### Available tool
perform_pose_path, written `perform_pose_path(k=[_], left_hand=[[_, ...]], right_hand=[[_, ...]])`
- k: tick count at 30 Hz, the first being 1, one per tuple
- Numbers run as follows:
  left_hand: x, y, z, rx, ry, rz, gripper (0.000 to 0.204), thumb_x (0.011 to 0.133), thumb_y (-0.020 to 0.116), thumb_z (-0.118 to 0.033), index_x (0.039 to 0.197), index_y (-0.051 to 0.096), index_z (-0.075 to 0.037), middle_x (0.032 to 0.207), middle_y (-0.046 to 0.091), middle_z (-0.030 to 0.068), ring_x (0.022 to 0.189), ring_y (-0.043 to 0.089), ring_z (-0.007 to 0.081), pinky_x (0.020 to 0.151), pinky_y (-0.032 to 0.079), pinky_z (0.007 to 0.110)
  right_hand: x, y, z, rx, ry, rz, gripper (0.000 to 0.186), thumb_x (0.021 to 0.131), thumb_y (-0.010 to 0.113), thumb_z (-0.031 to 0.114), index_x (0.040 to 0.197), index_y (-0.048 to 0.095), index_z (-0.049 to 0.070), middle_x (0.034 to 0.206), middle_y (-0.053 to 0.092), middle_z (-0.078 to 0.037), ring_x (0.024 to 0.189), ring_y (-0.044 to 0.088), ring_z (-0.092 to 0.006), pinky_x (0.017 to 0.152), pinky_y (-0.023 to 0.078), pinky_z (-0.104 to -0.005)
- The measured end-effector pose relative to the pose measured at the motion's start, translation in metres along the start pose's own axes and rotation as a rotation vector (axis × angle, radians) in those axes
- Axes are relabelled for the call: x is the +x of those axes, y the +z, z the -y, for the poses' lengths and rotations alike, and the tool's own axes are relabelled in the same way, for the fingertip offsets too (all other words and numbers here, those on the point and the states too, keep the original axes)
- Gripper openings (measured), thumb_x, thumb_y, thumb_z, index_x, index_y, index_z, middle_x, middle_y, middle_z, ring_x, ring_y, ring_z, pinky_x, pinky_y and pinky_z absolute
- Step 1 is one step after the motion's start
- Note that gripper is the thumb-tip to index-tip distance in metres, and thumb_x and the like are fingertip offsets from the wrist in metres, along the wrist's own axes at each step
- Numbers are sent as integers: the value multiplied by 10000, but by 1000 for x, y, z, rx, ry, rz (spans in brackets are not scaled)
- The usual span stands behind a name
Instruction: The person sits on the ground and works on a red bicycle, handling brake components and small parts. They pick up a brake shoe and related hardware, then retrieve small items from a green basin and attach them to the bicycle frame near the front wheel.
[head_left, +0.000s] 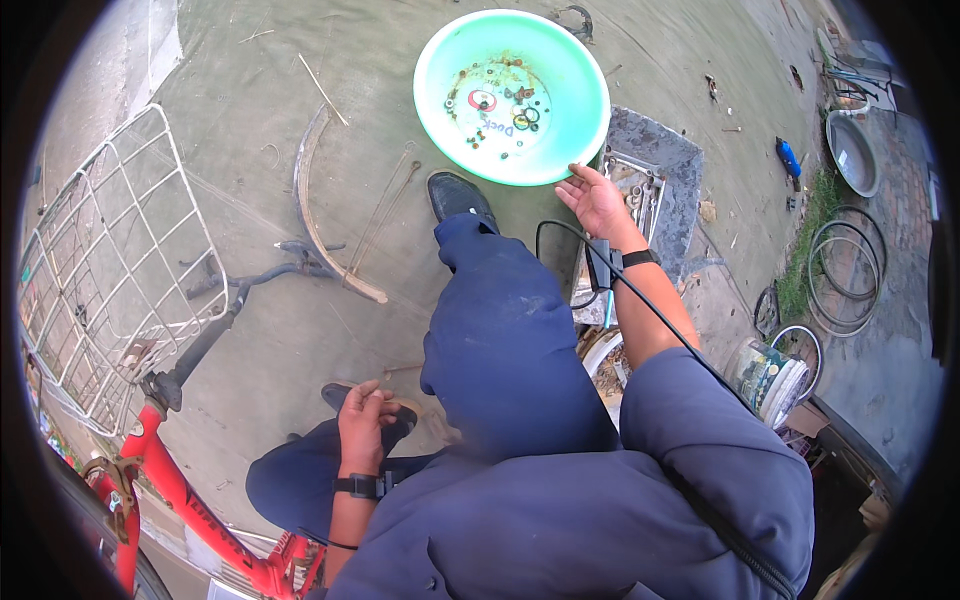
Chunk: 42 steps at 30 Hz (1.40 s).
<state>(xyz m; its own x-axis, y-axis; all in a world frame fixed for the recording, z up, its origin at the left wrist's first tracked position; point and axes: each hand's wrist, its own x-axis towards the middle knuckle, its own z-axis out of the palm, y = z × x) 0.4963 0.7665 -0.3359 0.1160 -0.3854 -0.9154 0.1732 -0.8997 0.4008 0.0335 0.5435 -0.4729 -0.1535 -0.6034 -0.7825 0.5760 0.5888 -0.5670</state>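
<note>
My right hand, palm upward, reaches to the near rim of a green plastic basin, fingertips at the rim and fingers loosely apart. Small rusty rings, nuts and washers lie in the basin. Below my right hand a tray of wrenches and tools is partly hidden by my arm. My left hand hangs low with fingers curled together; what they hold, if anything, I cannot make out. It is beside my dark shoe and to the right of a red bicycle frame.
A white wire basket on handlebars stands left, near a curved strip. At right lie a metal basin, a blue tool, hoops and a bucket. Thin rods and debris are scattered on the ground.
</note>
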Motion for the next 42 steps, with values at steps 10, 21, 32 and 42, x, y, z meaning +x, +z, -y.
perform_pose_path(k=[10, 21, 32, 42], left_hand=[[-4, -1, 6, 13, 6, -2, 325, 1013, 546, -160, 1290, 542, 10, 1033, 685, 100, 827, 677, 143, 681, 528, 243], [2, -1, 4, 23, -28, -4, 333, 1013, 555, -165, 1299, 538, 6, 1041, 684, 99, 823, 677, 140, 674, 525, 244], [11, 4, -8, 33, -57, -2, 351, 1008, 560, -175, 1305, 532, 10, 1041, 673, 99, 819, 675, 144, 677, 521, 247], [18, 5, -12, 35, -68, -7, 338, 1006, 558, -169, 1295, 535, 5, 1030, 671, 97, 799, 674, 140, 660, 515, 243]], right_hand=[[-46, 2, -18, -340, 129, 80, 404, 983, 642, 268, 1295, 557, 26, 1269, 601, -109, 1116, 646, -305, 895, 551, -416], [20, 38, 54, -838, -131, -40, 329, 969, 622, 221, 1221, 622, 10, 1073, 676, -92, 868, 687, -187, 727, 540, -311], [94, 40, 47, -1370, -254, -112, 353, 916, 665, 225, 1216, 690, 41, 1012, 720, -107, 841, 688, -183, 721, 564, -330], [96, 53, 40, -1603, -180, -34, 472, 867, 681, 328, 1284, 679, 107, 1208, 691, -188, 1124, 653, -337, 991, 497, -396]])
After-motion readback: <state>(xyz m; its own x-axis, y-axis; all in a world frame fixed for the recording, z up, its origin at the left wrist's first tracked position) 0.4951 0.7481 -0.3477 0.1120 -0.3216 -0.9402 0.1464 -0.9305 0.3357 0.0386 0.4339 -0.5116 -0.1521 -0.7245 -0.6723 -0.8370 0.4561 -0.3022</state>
